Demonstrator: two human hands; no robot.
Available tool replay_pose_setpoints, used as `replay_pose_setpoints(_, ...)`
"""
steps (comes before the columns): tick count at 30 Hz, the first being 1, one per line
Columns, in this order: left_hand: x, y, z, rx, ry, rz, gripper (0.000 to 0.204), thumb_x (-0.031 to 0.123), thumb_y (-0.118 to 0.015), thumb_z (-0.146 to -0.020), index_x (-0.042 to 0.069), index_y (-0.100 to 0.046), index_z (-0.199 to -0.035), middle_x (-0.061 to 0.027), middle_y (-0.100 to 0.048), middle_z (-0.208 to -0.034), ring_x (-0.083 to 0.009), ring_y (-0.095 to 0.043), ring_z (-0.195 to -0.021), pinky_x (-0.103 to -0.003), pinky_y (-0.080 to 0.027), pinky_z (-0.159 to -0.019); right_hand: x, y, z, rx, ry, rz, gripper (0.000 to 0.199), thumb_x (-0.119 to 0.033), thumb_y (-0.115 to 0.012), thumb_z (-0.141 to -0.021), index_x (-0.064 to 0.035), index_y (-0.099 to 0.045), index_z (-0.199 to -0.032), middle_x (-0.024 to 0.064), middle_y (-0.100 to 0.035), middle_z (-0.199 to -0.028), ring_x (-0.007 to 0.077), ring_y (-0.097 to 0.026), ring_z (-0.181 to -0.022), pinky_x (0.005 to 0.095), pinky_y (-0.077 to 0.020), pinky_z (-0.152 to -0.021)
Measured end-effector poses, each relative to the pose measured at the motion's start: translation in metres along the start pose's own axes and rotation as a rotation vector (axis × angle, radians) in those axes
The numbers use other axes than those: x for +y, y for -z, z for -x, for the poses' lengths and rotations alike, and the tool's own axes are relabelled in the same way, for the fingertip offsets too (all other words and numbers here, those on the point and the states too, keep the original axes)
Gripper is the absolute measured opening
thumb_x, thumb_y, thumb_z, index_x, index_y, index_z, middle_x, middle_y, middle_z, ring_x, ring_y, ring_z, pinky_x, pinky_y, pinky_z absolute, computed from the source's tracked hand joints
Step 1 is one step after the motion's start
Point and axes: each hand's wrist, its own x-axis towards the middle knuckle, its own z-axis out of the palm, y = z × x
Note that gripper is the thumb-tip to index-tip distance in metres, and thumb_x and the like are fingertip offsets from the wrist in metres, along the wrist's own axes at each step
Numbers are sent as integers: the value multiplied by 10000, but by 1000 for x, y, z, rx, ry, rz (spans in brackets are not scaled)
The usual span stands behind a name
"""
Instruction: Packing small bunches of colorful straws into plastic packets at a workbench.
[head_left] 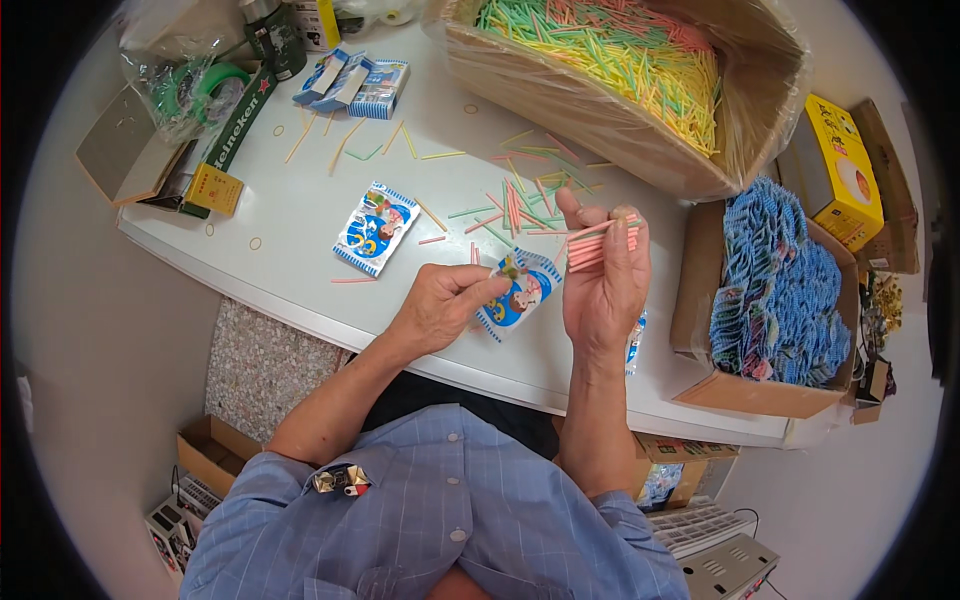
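Observation:
My left hand [440, 308] pinches the top edge of a small blue-and-white printed packet [520, 296] between thumb and fingers, above the table's near side. In my right hand [606, 290] is a bundle of thin pink sticks [590, 247], gripped by thumb and fingers just right of the packet. Loose pink, green and yellow sticks [512, 208] lie scattered on the table beyond both hands. A second printed packet [376, 229] lies flat to the left. Part of another packet [635, 345] shows beside my right wrist, mostly hidden.
A large plastic-lined carton [590, 120] of coloured sticks stands at the far right. Nearer on the right, a cardboard box [770, 398] holds many blue packets [775, 290]. Behind it is a yellow box [840, 170]. Blue-and-white boxes [378, 88] and a dark bottle [272, 40] stand far left.

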Motion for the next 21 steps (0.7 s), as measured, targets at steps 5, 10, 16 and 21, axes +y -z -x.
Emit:
replay_pose_setpoints(5, 3, -4, 1, -57, -38, 19, 257, 221, -654, -972, -12, -751, -1022, -13, -675, -738, -39, -524, -650, -238, -423, -544, 5, -4, 2, -20, 14, 38, 155, -173, -473, -1049, -57, -499, -1149, 154, -673, -1033, 355, -605, -1192, 499, -371, -1122)
replay_pose_setpoints(10, 1, -4, 1, -57, -16, 68, 260, 229, -657, -970, -9, -753, -1018, -10, -671, -738, -37, -512, -634, -232, -405, -527, 9, -6, 8, -19, -1, 187, 171, -191, -456, -1053, -51, -483, -1147, 161, -677, -1013, 389, -617, -1175, 527, -359, -1120)
replay_pose_setpoints(16, -3, -3, 3, -41, -12, 77, 264, 225, -656, -972, -15, -752, -1024, -17, -684, -761, -35, -526, -648, -223, -425, -548, 13, 3, 16, -34, -19, 242, 163, -188, -456, -1052, -57, -480, -1146, 168, -681, -1013, 386, -620, -1171, 510, -389, -1095)
replay_pose_setpoints(21, 2, -4, 4, -64, -21, 66, 261, 221, -659, -970, -15, -753, -1029, -33, -712, -795, -39, -571, -691, -222, -469, -598, 7, 3, 18, 9, -41, 171, 157, -182, -465, -1050, -59, -483, -1145, 171, -683, -1018, 384, -621, -1171, 478, -421, -1065)
